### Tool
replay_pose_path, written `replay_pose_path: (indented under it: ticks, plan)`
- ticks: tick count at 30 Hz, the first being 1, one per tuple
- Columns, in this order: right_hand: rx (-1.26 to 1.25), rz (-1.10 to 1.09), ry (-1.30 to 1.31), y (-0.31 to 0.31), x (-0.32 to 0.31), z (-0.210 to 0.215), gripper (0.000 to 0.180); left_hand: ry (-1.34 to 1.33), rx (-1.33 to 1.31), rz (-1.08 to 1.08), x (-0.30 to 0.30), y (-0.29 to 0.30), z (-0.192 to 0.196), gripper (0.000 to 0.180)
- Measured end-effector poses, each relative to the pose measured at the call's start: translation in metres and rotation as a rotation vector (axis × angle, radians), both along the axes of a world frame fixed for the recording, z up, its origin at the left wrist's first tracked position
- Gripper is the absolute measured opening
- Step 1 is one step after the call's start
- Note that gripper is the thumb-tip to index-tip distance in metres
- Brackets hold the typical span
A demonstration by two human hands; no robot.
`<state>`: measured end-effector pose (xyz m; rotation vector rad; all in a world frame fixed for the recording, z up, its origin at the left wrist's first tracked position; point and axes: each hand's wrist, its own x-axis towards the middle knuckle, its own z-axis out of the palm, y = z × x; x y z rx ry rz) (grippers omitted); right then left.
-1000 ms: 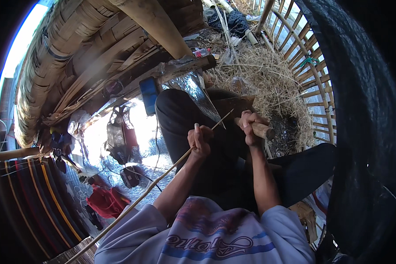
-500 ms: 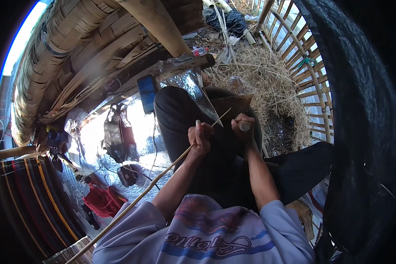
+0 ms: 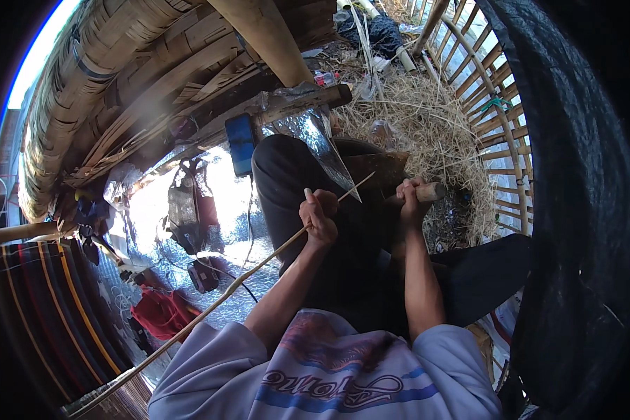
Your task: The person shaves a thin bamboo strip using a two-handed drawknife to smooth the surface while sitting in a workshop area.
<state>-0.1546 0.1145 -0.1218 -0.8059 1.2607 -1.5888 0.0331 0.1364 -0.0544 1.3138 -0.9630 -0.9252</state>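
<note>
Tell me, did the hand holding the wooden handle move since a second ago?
Yes. The right hand on the wooden handle shifted slightly toward the person's right, away from the raised dark knee, while the left hand grips the thin stick.

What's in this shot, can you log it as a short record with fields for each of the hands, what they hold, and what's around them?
left hand: closed on a long thin bamboo strip, over the lap
right hand: closed on the wooden handle of a blade tool
strip: runs from lower left up past the left hand, tip near the dark blade
legs: dark trousers, person seated
right side: dry straw inside a slatted bamboo basket
left side: blue phone, red bag
</note>
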Motion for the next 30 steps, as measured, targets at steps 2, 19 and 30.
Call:
replay_pose_path:
  ticks: [2, 19, 30]
  plan:
    - [-0.042, -0.021, 0.02, -0.006, -0.003, 0.01, 0.018, 0.053, -0.016, 0.047, -0.002, -0.006, -0.001, 0.07]
    - [-0.342, 0.214, -0.179, -0.013, 0.019, 0.021, 0.02, -0.065, 0.048, 0.261, -0.021, -0.027, 0.0, 0.07]
    - [-0.26, 0.029, -0.103, -0.018, -0.013, 0.018, 0.015, -0.067, 0.026, 0.246, -0.023, -0.035, -0.008, 0.064]
